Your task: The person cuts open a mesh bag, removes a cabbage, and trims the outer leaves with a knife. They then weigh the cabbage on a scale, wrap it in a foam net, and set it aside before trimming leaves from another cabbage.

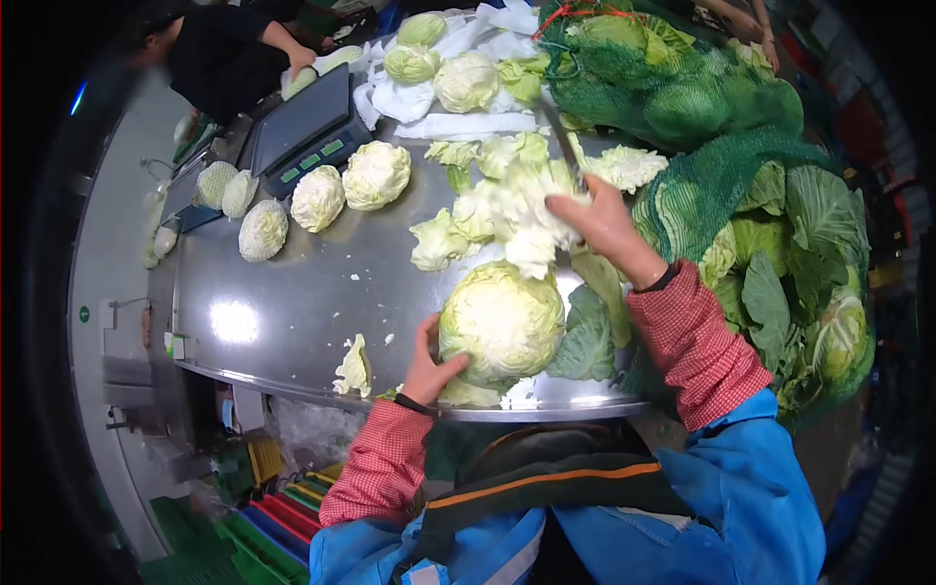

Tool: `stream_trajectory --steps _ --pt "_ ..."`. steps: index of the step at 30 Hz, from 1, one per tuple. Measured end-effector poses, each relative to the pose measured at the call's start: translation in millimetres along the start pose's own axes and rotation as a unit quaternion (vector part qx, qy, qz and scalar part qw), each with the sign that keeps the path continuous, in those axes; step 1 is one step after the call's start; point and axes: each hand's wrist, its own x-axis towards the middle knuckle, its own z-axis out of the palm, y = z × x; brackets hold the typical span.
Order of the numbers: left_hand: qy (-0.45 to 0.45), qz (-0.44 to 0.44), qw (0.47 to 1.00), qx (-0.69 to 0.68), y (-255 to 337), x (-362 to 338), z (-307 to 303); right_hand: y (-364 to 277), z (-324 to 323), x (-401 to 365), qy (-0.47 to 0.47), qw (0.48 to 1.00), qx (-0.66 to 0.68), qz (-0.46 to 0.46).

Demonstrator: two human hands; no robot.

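The cabbage (502,322) is sitting between the person's two hands at the near edge of the steel table (292,292). It is a round, pale yellow-green head with crinkled, veined leaves wrapping tightly around it. The left hand (429,366) is cupping its left side, thumb lying on top and fingers curling underneath, the wrist bending inward out of a red checked sleeve. The right hand (600,226) is reaching forward beyond the head, knuckles up. It is closing around what looks like the handle of a knife (563,141), though the thin dark blade is blurring into the background.

Under and just left of that right hand, a heap of loose leaves (497,210) is lying ruffled and whitish. A darker, flat outer leaf (585,341) is touching the cabbage below the right wrist. Left of the left hand a small leaf scrap (354,369) is resting on the shiny metal.

Right of the right arm, green net sacks (702,185) are bulging with untrimmed heads. Well beyond the left hand, trimmed heads (375,175) are lining up beside a scale (302,122), where a co-worker (219,63) in black is standing.
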Motion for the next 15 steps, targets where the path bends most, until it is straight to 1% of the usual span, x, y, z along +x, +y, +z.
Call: stream_trajectory --steps 1,2,3,5,6,7,9,11,13,14,15 --pt "0.019 0.023 0.996 0.079 7 5 -3 -29 -4 -4 -0.008 0.999 0.028 0.043" --pt "0.041 0.047 0.986 0.157 24 21 -5 -46 -7 -2 -0.015 0.998 0.059 0.025" --pt "0.065 0.072 0.967 0.235 36 37 -6 -57 -9 3 -0.012 0.997 0.076 0.027" --pt "0.032 0.054 0.981 0.183 43 78 12 -58 -11 23 0.04 0.998 -0.012 0.05" --pt "0.013 0.048 0.987 0.155 43 90 20 -7 -11 42 0.146 0.958 -0.219 -0.114" --pt "-0.002 0.026 0.982 0.185 38 93 21 -23 -14 19 0.092 0.96 -0.262 -0.025" --pt "-0.029 -0.02 0.97 0.242 28 100 24 -16 -4 -23 0.038 0.966 -0.252 0.043" --pt "-0.021 -0.021 0.979 0.202 24 95 27 5 12 -57 -0.024 0.941 -0.337 0.01" --pt "-0.014 -0.019 0.986 0.165 23 92 29 18 28 -67 -0.031 0.925 -0.373 -0.062" --pt "-0.002 0.006 0.981 0.193 23 90 31 25 34 -68 -0.034 0.915 -0.39 -0.099" --pt "0.01 0.032 0.974 0.222 23 89 33 38 34 -62 -0.06 0.923 -0.365 -0.103"
